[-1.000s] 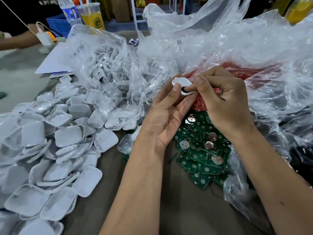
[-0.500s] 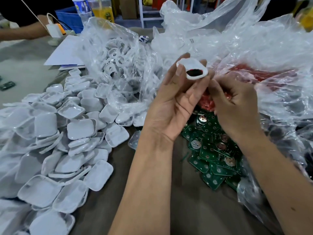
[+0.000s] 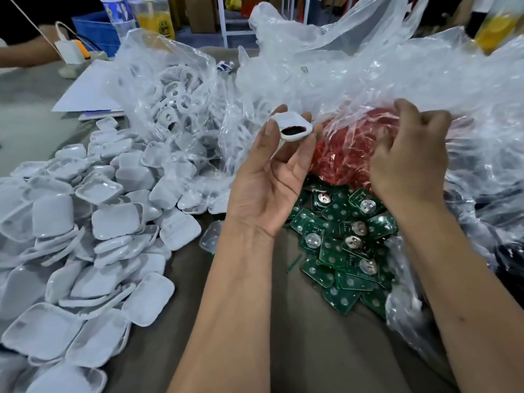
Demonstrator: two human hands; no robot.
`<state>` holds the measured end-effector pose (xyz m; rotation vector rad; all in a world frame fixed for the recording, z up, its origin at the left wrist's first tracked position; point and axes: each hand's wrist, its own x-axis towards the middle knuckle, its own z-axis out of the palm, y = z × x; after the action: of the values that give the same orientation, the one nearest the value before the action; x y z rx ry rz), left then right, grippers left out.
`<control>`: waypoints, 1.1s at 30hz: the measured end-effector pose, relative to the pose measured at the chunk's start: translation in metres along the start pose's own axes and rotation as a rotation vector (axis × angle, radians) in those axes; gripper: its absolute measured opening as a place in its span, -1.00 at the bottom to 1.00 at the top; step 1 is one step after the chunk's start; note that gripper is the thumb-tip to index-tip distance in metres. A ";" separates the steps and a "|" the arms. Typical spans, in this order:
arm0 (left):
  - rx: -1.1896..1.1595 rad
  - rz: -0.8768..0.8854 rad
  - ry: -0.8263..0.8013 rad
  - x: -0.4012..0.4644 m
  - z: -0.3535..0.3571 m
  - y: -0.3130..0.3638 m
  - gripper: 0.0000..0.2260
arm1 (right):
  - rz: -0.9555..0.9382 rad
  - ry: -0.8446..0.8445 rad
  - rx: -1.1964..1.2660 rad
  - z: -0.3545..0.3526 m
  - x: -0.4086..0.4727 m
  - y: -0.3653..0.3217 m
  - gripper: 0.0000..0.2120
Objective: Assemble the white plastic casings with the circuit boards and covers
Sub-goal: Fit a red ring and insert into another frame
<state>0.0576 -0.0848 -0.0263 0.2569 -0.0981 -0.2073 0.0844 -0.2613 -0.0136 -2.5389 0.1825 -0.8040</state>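
My left hand point(image 3: 272, 177) holds a small white casing point(image 3: 289, 124) by its edges at the fingertips; a dark and red part shows in its opening. My right hand point(image 3: 411, 154) is to its right, fingers curled into the clear plastic bag point(image 3: 354, 131) that holds the red parts. I cannot tell whether it pinches a part inside. A pile of green circuit boards point(image 3: 343, 245) lies below both hands. Several white covers point(image 3: 85, 236) are heaped at the left.
A clear bag of white ring-shaped casings point(image 3: 173, 92) sits behind the covers. More crumpled clear plastic point(image 3: 397, 66) fills the back and right. Papers point(image 3: 88, 92), a blue bin point(image 3: 96, 32), bottles and another person's arm point(image 3: 25, 55) are at the far left.
My right hand has left the casing and moved right, up into the bag of red parts. My left hand keeps the casing raised.
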 end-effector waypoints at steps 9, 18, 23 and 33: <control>0.064 0.010 0.066 0.001 -0.003 -0.005 -0.62 | 0.009 -0.111 -0.036 -0.007 0.008 0.007 -0.77; 0.051 0.005 0.060 0.002 -0.004 -0.005 -0.66 | -0.031 0.135 0.089 -0.011 0.004 0.007 -0.70; 0.071 0.002 0.063 0.003 -0.004 -0.006 -0.68 | -0.051 0.233 0.138 -0.013 0.004 0.009 -0.76; 0.108 0.010 0.085 0.003 -0.003 -0.006 -0.67 | -0.148 0.190 0.215 -0.013 0.003 0.006 -0.71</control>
<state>0.0595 -0.0902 -0.0308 0.3724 -0.0262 -0.1810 0.0794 -0.2727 -0.0059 -2.2934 -0.0314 -1.0626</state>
